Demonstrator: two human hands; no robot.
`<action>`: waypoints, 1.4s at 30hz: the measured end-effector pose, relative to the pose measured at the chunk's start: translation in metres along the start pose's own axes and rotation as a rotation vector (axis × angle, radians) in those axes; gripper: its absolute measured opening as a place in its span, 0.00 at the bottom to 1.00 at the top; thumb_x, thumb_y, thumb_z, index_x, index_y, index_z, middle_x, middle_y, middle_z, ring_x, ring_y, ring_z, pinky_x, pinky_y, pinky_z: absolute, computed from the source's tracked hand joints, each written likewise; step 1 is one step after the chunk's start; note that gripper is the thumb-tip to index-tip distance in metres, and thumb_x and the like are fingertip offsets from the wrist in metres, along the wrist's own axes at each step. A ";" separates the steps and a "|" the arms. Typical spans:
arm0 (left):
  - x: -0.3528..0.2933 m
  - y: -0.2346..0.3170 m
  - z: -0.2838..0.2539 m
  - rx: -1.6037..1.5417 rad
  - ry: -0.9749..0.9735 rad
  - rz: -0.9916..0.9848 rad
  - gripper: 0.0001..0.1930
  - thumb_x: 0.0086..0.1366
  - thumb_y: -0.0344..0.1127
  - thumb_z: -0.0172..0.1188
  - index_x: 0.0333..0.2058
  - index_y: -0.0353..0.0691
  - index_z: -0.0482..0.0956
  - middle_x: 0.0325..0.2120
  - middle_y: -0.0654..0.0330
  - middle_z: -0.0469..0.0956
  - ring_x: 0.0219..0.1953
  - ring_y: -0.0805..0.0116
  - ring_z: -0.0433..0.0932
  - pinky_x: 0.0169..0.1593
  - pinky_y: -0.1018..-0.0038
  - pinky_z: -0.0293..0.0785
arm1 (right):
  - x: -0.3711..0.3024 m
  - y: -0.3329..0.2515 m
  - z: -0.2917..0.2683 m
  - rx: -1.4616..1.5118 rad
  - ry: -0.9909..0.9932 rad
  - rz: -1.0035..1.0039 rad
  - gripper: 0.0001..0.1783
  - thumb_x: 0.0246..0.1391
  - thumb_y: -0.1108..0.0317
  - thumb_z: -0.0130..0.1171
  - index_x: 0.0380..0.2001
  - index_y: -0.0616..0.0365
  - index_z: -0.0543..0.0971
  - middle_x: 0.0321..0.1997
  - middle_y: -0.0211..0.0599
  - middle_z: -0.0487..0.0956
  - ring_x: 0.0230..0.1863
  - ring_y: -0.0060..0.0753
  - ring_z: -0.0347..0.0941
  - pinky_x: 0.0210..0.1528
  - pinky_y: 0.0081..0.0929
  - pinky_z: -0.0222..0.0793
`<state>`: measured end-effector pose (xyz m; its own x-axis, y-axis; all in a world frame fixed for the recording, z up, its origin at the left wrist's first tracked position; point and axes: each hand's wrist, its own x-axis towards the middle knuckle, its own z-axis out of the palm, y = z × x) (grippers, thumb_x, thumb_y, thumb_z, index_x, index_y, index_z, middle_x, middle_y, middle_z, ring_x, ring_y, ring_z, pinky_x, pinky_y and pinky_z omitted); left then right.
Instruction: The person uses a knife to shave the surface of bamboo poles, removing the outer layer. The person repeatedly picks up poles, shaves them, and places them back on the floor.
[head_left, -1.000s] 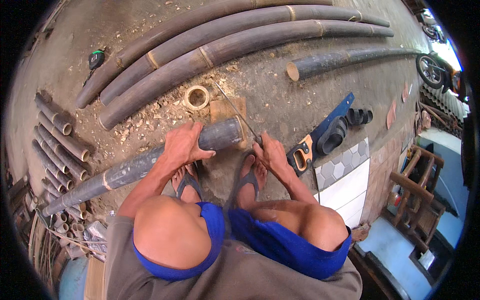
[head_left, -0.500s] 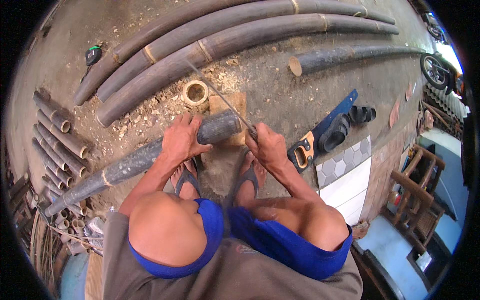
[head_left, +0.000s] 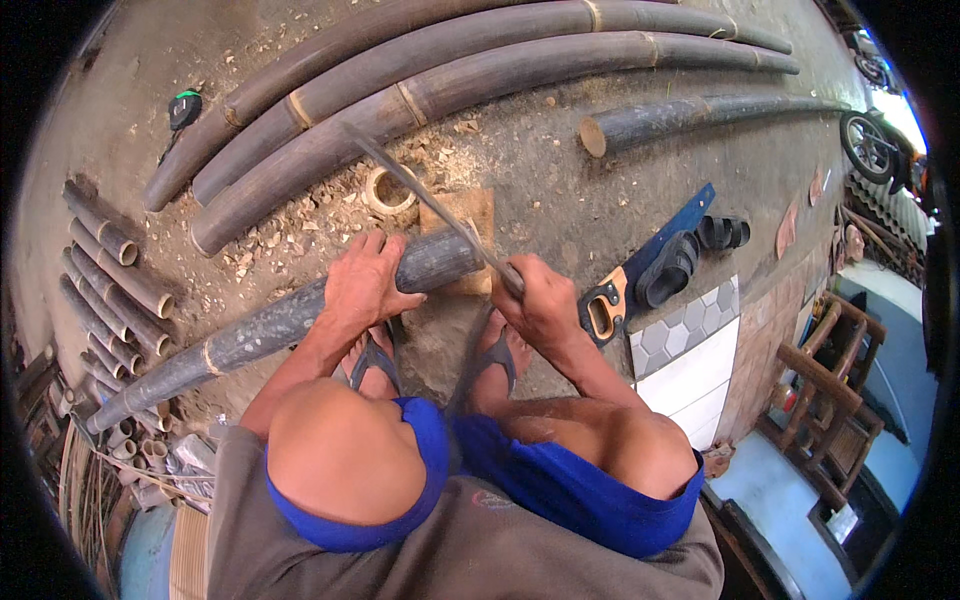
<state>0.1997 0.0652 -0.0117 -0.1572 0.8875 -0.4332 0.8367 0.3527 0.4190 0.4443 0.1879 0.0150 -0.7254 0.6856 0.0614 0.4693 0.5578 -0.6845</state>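
Note:
A dark bamboo pole (head_left: 262, 325) slants up from the lower left, its near-right end lying over a small wooden block (head_left: 468, 206). My left hand (head_left: 362, 280) grips this pole from above a little short of the end, thumb stretched along it. In my right hand (head_left: 537, 303) is the grip of a machete (head_left: 413, 180) with a long, thin, grey blade. The blade slants up and left across the pole's end; whether it touches the rim I cannot tell. Just beyond the pole stands a pale cut bamboo ring (head_left: 389, 190), partly behind the blade.
Long bamboo poles (head_left: 440, 95) lie across the far floor, with another pole (head_left: 690, 120) at far right. A handsaw (head_left: 640, 265) and black sandals (head_left: 668, 268) are on the right. Short bamboo pieces (head_left: 118, 300) and a tape measure (head_left: 185, 108) lie left. Wood chips (head_left: 290, 215) litter the ground.
My right hand has shifted slightly right and down, and the machete's blade has turned, showing more of its flat side. Its tip moved left. My left hand keeps its grip on the bamboo pole.

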 end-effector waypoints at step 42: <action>-0.020 0.014 0.025 0.163 0.142 0.045 0.47 0.45 0.50 0.83 0.62 0.41 0.70 0.49 0.53 0.71 0.54 0.52 0.73 0.54 0.57 0.73 | -0.001 0.032 0.009 -0.300 -0.395 0.293 0.17 0.56 0.65 0.71 0.44 0.59 0.77 0.35 0.53 0.84 0.34 0.60 0.83 0.34 0.47 0.78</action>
<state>0.2279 0.0455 -0.0169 -0.1803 0.9383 -0.2951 0.9164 0.2692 0.2961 0.4557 0.2012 -0.0133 -0.6495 0.6370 -0.4152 0.7596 0.5185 -0.3926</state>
